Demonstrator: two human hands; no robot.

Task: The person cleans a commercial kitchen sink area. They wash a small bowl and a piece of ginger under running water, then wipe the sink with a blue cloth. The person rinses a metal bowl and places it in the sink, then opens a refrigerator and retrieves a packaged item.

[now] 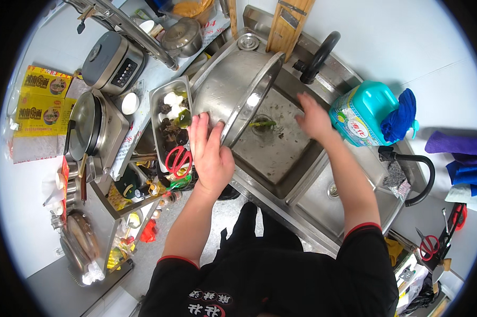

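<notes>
My left hand (211, 156) lies with spread fingers against the lower rim side of a large stainless steel bowl (232, 75), which is tilted on its side over the left part of the sink. My right hand (313, 115) is above the sink basin (270, 154), fingers apart and holding nothing, below a black faucet (321, 55). On the basin floor are a green vegetable piece (263, 123) at the drain and dark scraps. Left of the bowl, a steel tray (155, 130) contains white pieces, dark fungus-like food and green pieces. Red-handled scissors (179, 161) rest at its near end, beside my left hand.
A teal detergent jug (375, 103) with a blue cloth (399, 117) stands right of the basin. A second black faucet (424, 170) curves over a smaller basin (317, 202). Behind the bowl leans a wooden mandoline slicer (289, 23). A rice cooker (112, 61) and lidded pan (84, 126) stand left.
</notes>
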